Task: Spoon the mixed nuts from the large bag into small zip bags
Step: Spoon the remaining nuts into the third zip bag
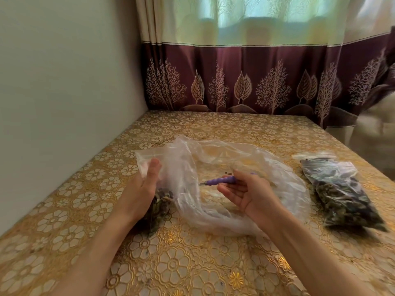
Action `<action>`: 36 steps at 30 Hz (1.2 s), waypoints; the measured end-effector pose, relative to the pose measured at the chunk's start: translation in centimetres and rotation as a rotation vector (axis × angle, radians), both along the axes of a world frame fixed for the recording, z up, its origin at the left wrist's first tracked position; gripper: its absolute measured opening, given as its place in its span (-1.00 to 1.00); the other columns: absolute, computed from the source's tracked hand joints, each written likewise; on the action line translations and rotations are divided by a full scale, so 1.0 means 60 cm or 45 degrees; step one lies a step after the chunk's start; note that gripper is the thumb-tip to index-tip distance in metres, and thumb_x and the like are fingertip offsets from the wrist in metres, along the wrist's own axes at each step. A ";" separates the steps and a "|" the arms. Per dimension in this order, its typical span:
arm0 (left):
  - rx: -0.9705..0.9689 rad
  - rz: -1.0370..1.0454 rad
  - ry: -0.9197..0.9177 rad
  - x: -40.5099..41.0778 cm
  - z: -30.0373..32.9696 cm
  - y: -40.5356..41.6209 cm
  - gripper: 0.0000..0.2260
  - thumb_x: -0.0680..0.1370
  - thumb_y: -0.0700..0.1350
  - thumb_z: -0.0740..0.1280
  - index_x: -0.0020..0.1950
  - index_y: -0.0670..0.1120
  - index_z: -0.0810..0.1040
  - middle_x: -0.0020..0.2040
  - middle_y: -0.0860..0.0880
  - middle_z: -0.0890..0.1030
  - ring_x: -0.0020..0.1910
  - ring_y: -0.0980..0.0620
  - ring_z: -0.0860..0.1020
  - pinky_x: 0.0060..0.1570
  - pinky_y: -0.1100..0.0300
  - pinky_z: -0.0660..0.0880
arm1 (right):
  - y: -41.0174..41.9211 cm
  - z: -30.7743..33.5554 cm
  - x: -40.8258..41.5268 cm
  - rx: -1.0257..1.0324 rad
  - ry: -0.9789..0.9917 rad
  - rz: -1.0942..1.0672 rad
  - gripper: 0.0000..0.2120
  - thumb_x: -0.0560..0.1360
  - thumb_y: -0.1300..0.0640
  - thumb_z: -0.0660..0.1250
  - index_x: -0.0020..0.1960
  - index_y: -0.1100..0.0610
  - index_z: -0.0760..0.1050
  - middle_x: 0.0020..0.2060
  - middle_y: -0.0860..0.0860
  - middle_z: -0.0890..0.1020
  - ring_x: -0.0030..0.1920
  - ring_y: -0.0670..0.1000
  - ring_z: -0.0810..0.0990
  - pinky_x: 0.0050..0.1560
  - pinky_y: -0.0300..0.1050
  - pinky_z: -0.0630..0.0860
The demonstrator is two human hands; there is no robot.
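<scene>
Left hand (147, 186) grips a small zip bag (159, 199) upright at the large bag's (235, 189) left edge, nuts already in its bottom; right hand (245, 193) pinches the purple-handled spoon (222, 180) over the large bag's middle. The step looks like scooping the last nuts. Few seem left inside, though the crumpled plastic blurs this. Next, the spoon must dip, then travel left to the held mouth. A filled small bag (342, 193) lies to the large bag's right.
</scene>
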State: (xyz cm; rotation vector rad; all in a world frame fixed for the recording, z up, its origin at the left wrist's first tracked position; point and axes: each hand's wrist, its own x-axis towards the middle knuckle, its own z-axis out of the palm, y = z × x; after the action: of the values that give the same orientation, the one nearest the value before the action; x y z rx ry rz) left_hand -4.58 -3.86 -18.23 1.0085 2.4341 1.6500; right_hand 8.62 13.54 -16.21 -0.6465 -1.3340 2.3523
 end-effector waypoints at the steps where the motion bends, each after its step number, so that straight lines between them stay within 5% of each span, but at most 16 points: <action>1: 0.003 0.006 0.009 0.001 0.001 0.000 -0.58 0.49 0.36 -0.11 0.06 0.21 0.40 -0.13 0.25 0.54 -0.25 0.43 0.54 -0.13 0.37 0.29 | 0.004 0.002 0.002 -0.009 -0.002 -0.011 -0.68 0.61 0.22 0.13 -0.14 0.42 0.52 -0.20 0.30 0.68 -0.35 0.02 0.67 -0.39 -0.27 0.57; 6: 0.031 0.030 0.035 0.002 0.002 0.000 -0.59 0.49 0.32 -0.10 0.08 0.18 0.41 -0.29 0.31 0.52 -0.28 0.51 0.50 -0.14 0.37 0.27 | 0.019 0.010 0.010 0.004 -0.067 -0.098 -0.70 0.59 0.23 0.13 -0.18 0.38 0.52 -0.29 0.24 0.69 -0.46 -0.03 0.62 -0.47 -0.28 0.55; 10: 0.041 0.010 0.010 0.002 0.001 -0.001 -0.56 0.50 0.40 -0.11 0.00 0.22 0.44 -0.08 0.24 0.59 -0.15 0.33 0.55 -0.09 0.37 0.31 | 0.034 0.018 0.018 0.123 -0.115 -0.270 -0.70 0.57 0.23 0.15 -0.25 0.32 0.53 -0.46 0.14 0.65 -0.52 -0.05 0.58 -0.53 -0.30 0.49; 14: 0.140 0.032 0.104 0.010 0.010 0.002 -0.44 0.33 0.55 -0.05 -0.01 0.20 0.44 -0.15 0.21 0.61 -0.15 0.47 0.53 -0.23 0.47 0.37 | 0.043 0.021 0.020 0.154 -0.097 -0.353 -0.72 0.57 0.22 0.16 -0.21 0.32 0.54 -0.50 0.10 0.62 -0.52 -0.05 0.57 -0.54 -0.30 0.48; 18: 0.242 -0.013 0.093 0.008 0.015 0.005 -0.24 0.23 0.60 0.07 0.09 0.03 0.42 -0.21 0.09 0.65 -0.20 0.25 0.63 -0.27 0.45 0.49 | 0.043 0.027 0.024 0.221 -0.006 -0.401 -0.70 0.59 0.20 0.16 -0.22 0.31 0.53 -0.46 0.09 0.65 -0.51 -0.07 0.57 -0.51 -0.31 0.49; 23: 0.241 -0.028 0.132 0.013 0.017 0.007 -0.34 0.23 0.59 0.09 0.01 0.09 0.38 -0.21 0.22 0.63 -0.35 0.18 0.61 -0.39 0.35 0.50 | 0.037 0.054 0.029 0.346 0.170 -0.486 -0.64 0.61 0.17 0.15 -0.28 0.28 0.52 -0.48 0.05 0.65 -0.53 -0.10 0.54 -0.50 -0.33 0.46; 36: 0.263 -0.013 0.120 0.004 0.013 0.006 -0.34 0.21 0.59 0.12 0.02 0.10 0.39 -0.27 0.03 0.62 -0.35 0.18 0.60 -0.32 0.27 0.48 | -0.030 0.103 0.015 0.697 0.557 -0.111 -0.69 0.61 0.21 0.13 -0.19 0.26 0.56 -0.26 0.15 0.70 -0.41 -0.01 0.55 -0.44 -0.26 0.47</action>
State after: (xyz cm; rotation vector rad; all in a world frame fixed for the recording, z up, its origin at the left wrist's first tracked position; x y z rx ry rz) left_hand -4.36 -3.47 -17.45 1.1456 2.3461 1.9252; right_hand 9.53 11.71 -10.06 -0.0215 -1.5878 1.7876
